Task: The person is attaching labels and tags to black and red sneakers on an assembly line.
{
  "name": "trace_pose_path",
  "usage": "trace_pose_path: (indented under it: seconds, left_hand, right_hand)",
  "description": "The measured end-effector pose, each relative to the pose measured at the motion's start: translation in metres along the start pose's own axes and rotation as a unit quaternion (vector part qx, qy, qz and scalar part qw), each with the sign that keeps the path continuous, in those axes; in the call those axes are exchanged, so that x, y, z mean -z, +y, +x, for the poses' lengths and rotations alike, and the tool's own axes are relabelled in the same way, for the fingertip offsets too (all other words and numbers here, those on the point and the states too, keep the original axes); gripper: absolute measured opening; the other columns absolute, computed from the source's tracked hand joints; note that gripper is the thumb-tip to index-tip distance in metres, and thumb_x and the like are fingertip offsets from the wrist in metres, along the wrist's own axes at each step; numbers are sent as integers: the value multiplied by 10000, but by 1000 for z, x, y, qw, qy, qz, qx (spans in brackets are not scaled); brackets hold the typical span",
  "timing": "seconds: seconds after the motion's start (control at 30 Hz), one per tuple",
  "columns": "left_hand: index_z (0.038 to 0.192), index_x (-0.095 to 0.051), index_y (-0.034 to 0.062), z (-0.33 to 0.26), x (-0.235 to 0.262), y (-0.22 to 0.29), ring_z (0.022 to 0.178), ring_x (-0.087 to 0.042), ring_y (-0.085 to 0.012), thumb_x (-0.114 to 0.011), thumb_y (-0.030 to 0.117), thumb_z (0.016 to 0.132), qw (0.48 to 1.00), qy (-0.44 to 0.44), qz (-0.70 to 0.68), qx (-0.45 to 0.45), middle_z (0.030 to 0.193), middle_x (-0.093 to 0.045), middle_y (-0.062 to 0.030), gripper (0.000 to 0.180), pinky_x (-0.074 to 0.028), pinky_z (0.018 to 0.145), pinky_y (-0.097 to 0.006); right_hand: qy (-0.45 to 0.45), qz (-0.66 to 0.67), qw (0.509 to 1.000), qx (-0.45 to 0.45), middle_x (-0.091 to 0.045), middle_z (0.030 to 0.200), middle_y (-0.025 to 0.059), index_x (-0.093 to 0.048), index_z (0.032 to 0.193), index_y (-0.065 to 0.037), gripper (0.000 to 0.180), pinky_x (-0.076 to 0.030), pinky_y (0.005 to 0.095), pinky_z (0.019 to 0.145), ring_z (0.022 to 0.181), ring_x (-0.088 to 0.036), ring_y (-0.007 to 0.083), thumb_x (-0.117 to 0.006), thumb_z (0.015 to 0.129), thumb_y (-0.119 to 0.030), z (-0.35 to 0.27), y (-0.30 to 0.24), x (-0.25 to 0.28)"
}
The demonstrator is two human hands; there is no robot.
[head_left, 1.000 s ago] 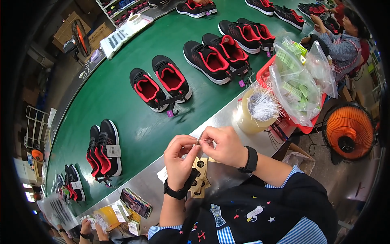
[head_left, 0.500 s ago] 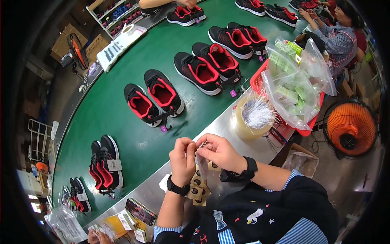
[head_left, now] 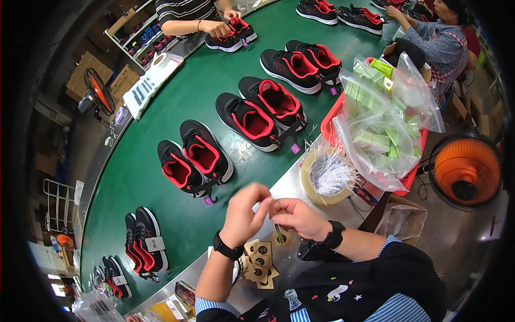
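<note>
Both hands meet above the steel bench edge: the left hand (head_left: 244, 212) and right hand (head_left: 295, 216) have fingertips pinched together on something too small to make out, just over a fan of brown card tags (head_left: 259, 260). Beside them sits a tape-like ring (head_left: 327, 180) bristling with thin clear plastic ties. On the green felt-like belt (head_left: 155, 134), three pairs of black mesh sneakers (head_left: 196, 158) with red linings lie closest.

Single view only. The head-worn fisheye camera looks steeply down from above the person's chest, close on the left hand (head_left: 242, 214) and right hand (head_left: 296, 217). It faces forward across the green conveyor belt (head_left: 161, 112), whose edges bow toward the dark circular rim.
</note>
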State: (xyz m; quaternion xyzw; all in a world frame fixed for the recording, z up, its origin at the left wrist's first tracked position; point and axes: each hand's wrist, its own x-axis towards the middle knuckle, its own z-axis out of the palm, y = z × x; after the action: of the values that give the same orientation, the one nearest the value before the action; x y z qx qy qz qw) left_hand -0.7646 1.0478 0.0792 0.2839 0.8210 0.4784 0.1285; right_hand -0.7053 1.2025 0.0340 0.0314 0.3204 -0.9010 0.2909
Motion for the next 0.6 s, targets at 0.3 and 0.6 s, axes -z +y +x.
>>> trace_pose_path:
  seconds: [0.3, 0.6]
  left_hand:
    - [1159, -531, 89, 153, -32, -74, 835, -581, -337, -565, 577, 735, 906, 28, 414, 85, 820, -616, -172, 647, -471, 708, -415]
    - [900, -543, 24, 133, 5, -120, 643, -625, -311, -529, 625, 734, 904, 81, 408, 98, 676, -624, -148, 624, -479, 560, -404]
  right_hand:
    - [-42, -78, 995, -52, -546, 812, -36, -545, 922, -22, 80, -396, 163, 647, 722, -498, 9, -552, 868, -81, -7, 36, -15]
    - [21, -145, 988, -54, -533, 783, -57, -547, 908, -37, 65, -376, 143, 608, 684, -482, -5, -549, 874, -93, -25, 32, -6]
